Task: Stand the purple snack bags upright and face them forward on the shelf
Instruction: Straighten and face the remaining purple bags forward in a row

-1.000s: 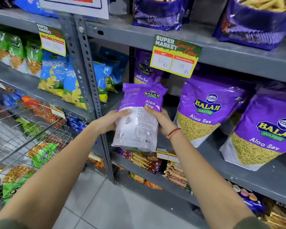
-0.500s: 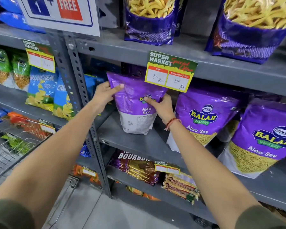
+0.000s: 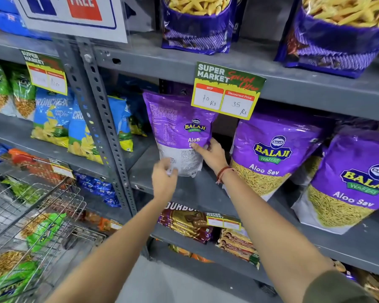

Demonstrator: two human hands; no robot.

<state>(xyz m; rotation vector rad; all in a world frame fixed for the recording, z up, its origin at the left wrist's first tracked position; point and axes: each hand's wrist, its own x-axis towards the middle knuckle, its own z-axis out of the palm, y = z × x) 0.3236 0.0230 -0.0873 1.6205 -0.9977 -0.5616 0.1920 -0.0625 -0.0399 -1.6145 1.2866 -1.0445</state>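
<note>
A purple Aloo Sev bag (image 3: 179, 127) stands upright at the left end of the grey shelf (image 3: 193, 191), showing its printed back side. My right hand (image 3: 212, 155) grips its lower right edge, thumb over the label. My left hand (image 3: 163, 180) is blurred at the bag's bottom left corner, fingers curled; contact with the bag is unclear. Two more purple bags, one (image 3: 269, 154) in the middle and one (image 3: 346, 182) at the right, stand on the same shelf with their fronts forward.
A price tag (image 3: 228, 89) hangs from the shelf above, over the bag's top right. A perforated steel upright (image 3: 101, 119) stands just left. Blue chip bags (image 3: 53, 121) fill the left bay. A wire cart (image 3: 29, 215) sits low left. Biscuit packs (image 3: 188, 224) lie below.
The bag went from in front of the shelf onto it and now stands there. My left hand slid from the bag's top left down to its bottom corner.
</note>
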